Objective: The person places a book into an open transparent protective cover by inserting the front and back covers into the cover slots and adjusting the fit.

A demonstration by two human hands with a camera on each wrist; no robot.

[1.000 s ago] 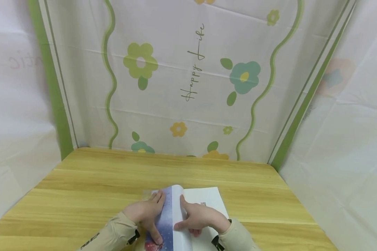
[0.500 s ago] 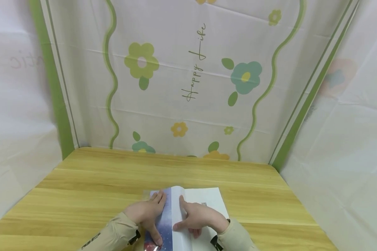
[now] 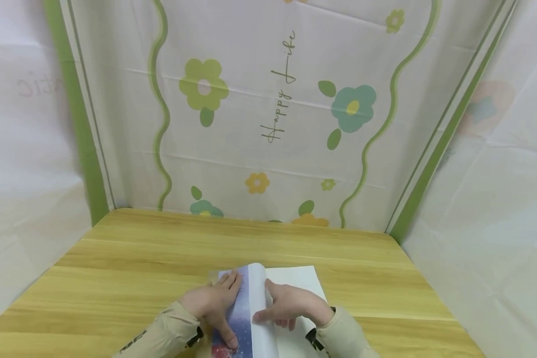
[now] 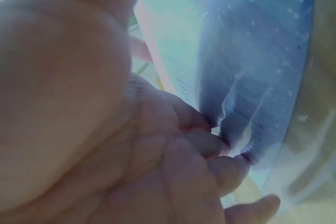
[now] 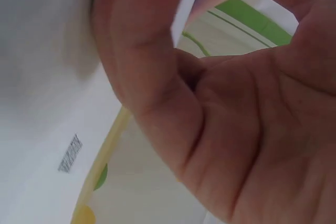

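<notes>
A book with a blue-purple printed side (image 3: pixel 240 311) lies near the table's front edge. A rounded white strip (image 3: pixel 258 298) runs beside the blue part, and a flat white page (image 3: pixel 302 278) spreads to the right. My left hand (image 3: pixel 215 301) rests on the blue side, thumb apart from the fingers. In the left wrist view its fingertips (image 4: pixel 220 145) touch the shiny, wrinkled clear film (image 4: pixel 247 114) over the blue print. My right hand (image 3: pixel 293 303) holds the white strip with thumb and index finger; its other fingers (image 5: pixel 152 56) curl against the white paper (image 5: pixel 47 103).
The wooden table (image 3: pixel 161 248) reaches back to a white floral curtain (image 3: pixel 250 124). More white cloth (image 3: pixel 496 199) hangs along the right side, and another sheet (image 3: pixel 27 174) along the left. A small grey hatched patch (image 5: pixel 70 153) is printed on the white paper.
The whole head view has shifted slightly. My right hand now covers the grey patch on the white page. Both hands otherwise keep their places on the book.
</notes>
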